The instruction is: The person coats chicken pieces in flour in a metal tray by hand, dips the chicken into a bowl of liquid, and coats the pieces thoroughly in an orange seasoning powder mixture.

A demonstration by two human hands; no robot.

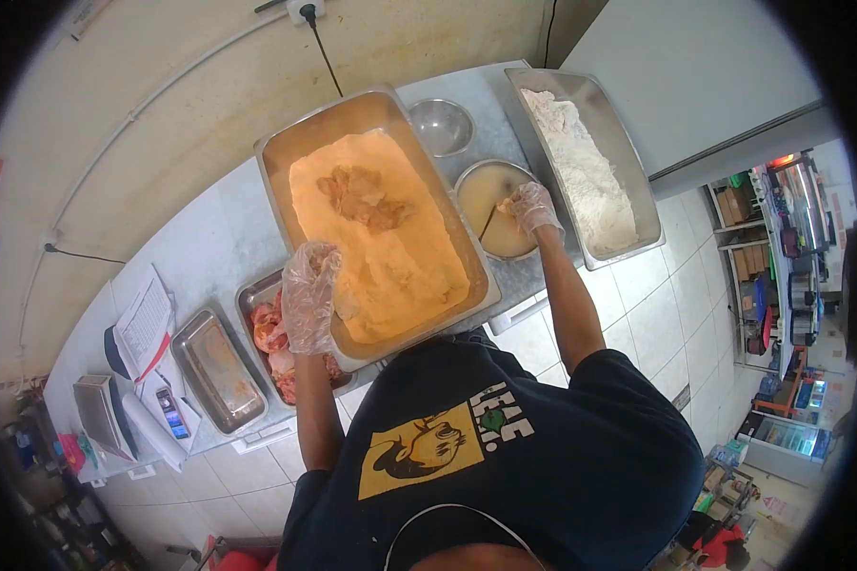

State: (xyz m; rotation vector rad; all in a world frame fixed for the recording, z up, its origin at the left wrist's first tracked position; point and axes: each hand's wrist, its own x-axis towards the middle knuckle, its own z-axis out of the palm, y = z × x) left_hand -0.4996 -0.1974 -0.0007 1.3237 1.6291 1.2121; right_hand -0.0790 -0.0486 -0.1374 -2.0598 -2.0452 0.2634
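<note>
My left hand (pixel 311 293), in a clear plastic glove, is over the near left edge of a large metal tray (pixel 274 162) of orange powder; its fingers are bunched, and what they hold is too small to tell. Coated pieces (pixel 364 196) lie on the powder. My right hand (pixel 533 207), gloved too, pinches a battered piece (pixel 510 206) above a round bowl (pixel 493 251) of cloudy liquid. A dark thin handle stands in that liquid. Right of the bowl is a long tray of white flour (pixel 590 176).
Raw meat (pixel 282 357) fills a tray partly under my left forearm. Farther left are a metal tray (pixel 221 371), a phone (pixel 172 415), papers (pixel 143 325) and a scale (pixel 103 415). An empty steel bowl (pixel 442 127) sits behind the liquid. Shelves stand at the far right.
</note>
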